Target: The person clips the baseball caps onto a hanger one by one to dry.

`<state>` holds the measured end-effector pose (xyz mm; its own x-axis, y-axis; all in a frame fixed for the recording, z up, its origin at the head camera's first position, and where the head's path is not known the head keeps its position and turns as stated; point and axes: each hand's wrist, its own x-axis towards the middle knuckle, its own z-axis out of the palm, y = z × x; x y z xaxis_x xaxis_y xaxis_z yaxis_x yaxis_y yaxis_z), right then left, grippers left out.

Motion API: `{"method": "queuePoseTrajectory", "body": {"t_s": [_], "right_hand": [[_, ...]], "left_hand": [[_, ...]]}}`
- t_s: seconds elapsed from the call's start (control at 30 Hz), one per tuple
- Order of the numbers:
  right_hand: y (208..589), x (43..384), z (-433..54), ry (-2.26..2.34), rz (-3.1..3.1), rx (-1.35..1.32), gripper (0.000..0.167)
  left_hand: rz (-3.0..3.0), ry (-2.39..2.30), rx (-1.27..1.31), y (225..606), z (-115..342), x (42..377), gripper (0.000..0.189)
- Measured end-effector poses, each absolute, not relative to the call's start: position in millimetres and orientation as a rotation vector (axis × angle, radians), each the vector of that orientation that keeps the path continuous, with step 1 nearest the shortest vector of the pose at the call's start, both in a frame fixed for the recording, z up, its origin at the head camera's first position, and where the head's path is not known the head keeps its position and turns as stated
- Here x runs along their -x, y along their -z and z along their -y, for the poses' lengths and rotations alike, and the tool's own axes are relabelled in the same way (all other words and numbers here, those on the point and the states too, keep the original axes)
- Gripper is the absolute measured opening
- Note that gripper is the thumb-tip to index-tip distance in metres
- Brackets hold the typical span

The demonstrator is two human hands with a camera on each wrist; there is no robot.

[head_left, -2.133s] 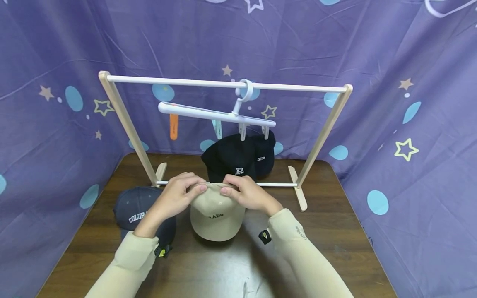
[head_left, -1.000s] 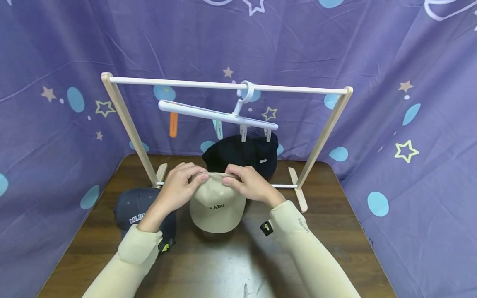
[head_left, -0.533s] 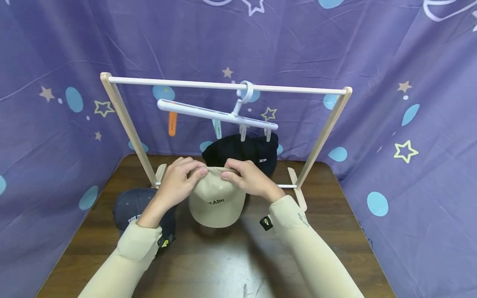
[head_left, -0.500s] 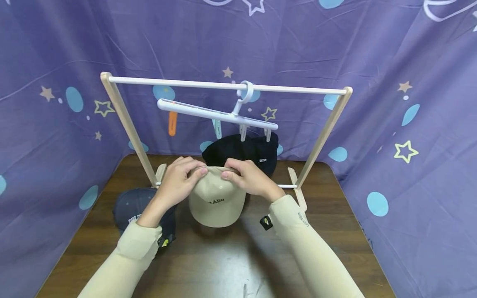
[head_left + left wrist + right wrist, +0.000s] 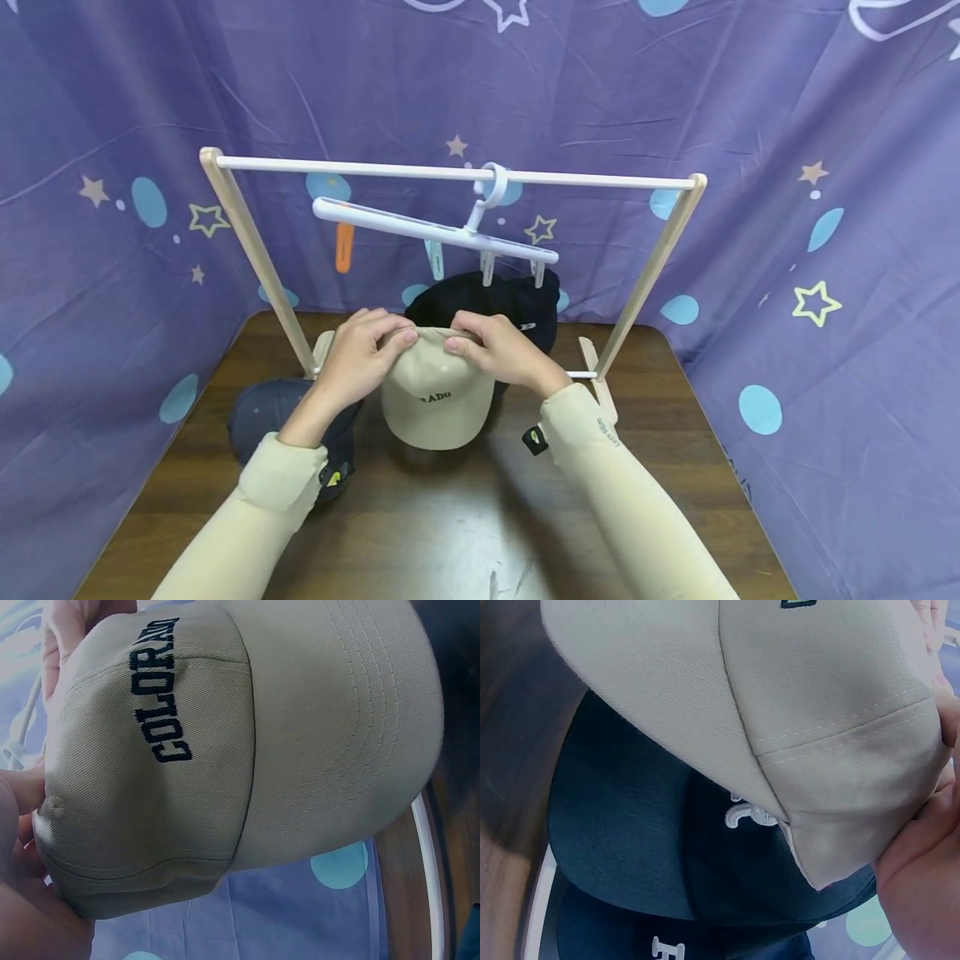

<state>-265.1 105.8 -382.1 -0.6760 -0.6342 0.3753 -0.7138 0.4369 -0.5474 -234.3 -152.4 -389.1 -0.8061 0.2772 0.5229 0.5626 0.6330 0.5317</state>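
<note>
A beige baseball cap (image 5: 435, 408) hangs brim down between both hands, its COLORADO lettering facing the left wrist camera. My left hand (image 5: 365, 354) pinches the top of its crown on the left side, thumb in front. On the other side of the crown, my right hand (image 5: 501, 354) pinches the same edge. Behind the beige cap, a black cap (image 5: 622, 802) and a second dark cap (image 5: 607, 919) hang from the pale clips (image 5: 487, 268) of a white hanger (image 5: 405, 225). An orange clip (image 5: 344, 247) and a light blue clip (image 5: 435, 260) on it hold nothing.
The hanger hooks over the top bar (image 5: 600, 179) of a wooden rack that stands on the brown table (image 5: 420, 533). At the left lies a navy cap (image 5: 262, 417), partly behind my left forearm. A purple curtain (image 5: 825, 375) encloses the back and sides.
Both hands have raised the beige cap up and away from the table, toward the hanger. It now covers the R on the black cap in the head view.
</note>
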Motion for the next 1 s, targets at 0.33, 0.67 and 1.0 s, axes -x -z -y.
{"method": "queuePoseTrajectory", "body": {"t_s": [0.33,0.67,1.0], "right_hand": [[376,267,-107,-1.024,2.563,-1.216,0.013],[370,270,-104,-1.026,2.548,-1.246,0.012],[368,271,-103,-1.010,2.561,-1.249,0.012]], "left_hand": [[2.440,0.987,0.644,386,150,236,0.019],[2.422,0.953,0.601,383,151,235,0.022],[2.432,0.943,0.582,380,152,236,0.023]]}}
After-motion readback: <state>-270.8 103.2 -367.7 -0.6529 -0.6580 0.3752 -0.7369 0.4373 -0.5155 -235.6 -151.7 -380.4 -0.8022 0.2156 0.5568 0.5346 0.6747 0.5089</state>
